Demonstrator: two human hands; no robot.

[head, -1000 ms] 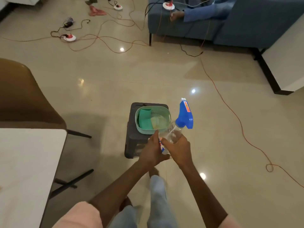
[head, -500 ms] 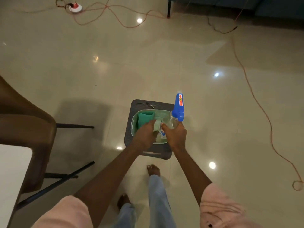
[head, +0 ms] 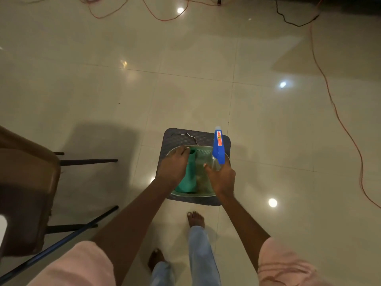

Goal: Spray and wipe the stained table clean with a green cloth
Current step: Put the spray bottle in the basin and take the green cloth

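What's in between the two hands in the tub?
In the head view, the green cloth lies between the left hand and the right hand, with a bare patch of the basin beside it.

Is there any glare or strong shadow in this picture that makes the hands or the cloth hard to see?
Head view: ceiling-light glare spots dot the glossy floor, none over the basin; dim warm light, chair shadow at left; left hand, right hand and green cloth remain distinguishable; edges bend from the wide lens.

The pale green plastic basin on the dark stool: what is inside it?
A folded green cloth lies inside, under the left hand. The right hand covers the rest.
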